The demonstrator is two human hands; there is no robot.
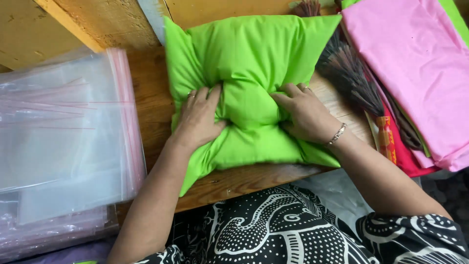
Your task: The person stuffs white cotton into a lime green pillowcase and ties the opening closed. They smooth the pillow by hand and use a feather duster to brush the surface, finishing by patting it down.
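Observation:
A bright green pillow [249, 58] lies on a wooden table [151, 98] in front of me. My left hand [199, 120] presses flat into its left middle, fingers spread, a ring on one finger. My right hand [305, 115] presses into the right middle, fingers curled into the fabric, a bracelet at the wrist. Between the two hands the green cloth bunches up into a raised fold.
A stack of clear plastic zip bags [58, 137] with pink seals lies at the left. A dark broom [349, 78] with a red-orange handle rests right of the pillow. Folded pink cloth [415, 63] over red cloth [408, 156] fills the right side.

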